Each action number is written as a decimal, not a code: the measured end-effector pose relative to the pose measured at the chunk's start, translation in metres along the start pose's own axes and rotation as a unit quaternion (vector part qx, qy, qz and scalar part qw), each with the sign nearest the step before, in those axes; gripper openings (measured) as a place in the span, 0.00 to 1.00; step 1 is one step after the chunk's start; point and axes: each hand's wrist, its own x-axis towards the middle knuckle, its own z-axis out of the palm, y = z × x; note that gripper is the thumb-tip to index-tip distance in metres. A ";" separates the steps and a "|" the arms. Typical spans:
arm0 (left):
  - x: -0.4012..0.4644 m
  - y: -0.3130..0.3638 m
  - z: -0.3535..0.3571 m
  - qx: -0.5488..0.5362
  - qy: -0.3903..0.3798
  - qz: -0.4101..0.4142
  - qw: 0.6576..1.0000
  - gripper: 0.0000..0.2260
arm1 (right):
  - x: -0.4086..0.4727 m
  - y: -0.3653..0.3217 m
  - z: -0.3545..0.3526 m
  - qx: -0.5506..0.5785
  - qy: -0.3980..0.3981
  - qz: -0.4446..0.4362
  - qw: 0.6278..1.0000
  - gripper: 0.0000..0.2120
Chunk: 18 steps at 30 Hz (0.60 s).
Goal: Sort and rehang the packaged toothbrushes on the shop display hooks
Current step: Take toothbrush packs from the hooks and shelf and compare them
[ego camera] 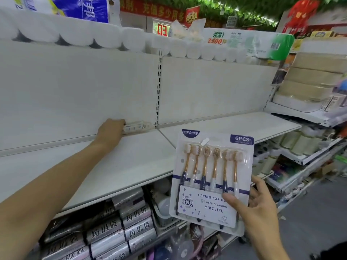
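Note:
My right hand (257,205) grips a blister pack of several toothbrushes (210,177) by its lower right corner, thumb across the front label. The pack is upright, held in front of the white shelf's front edge, with its hang slot at the top. My left hand (110,132) reaches to the back of the white shelf (131,162) and its fingers curl round the left end of a small white plastic strip (136,126) lying against the back panel. No display hook is clearly visible.
Toilet paper rolls (75,34) line the top of the white back panel (206,87). Below the shelf lie silver rolls of bin bags (116,228) and a white basket (165,218). Stocked shelves (308,147) stand to the right beside an aisle floor.

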 end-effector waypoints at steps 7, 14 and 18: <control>-0.021 0.021 -0.046 -0.085 0.004 -0.043 0.995 0.14 | 0.026 0.009 0.004 0.006 -0.043 -0.006 0.999 0.26; -0.090 0.013 -0.096 -0.534 -0.084 -0.153 0.827 0.20 | 0.036 0.008 0.041 0.031 -0.112 -0.018 0.993 0.25; -0.141 0.004 -0.119 -0.665 -0.061 -0.222 0.711 0.16 | 0.033 0.007 0.071 0.030 -0.173 -0.029 0.984 0.26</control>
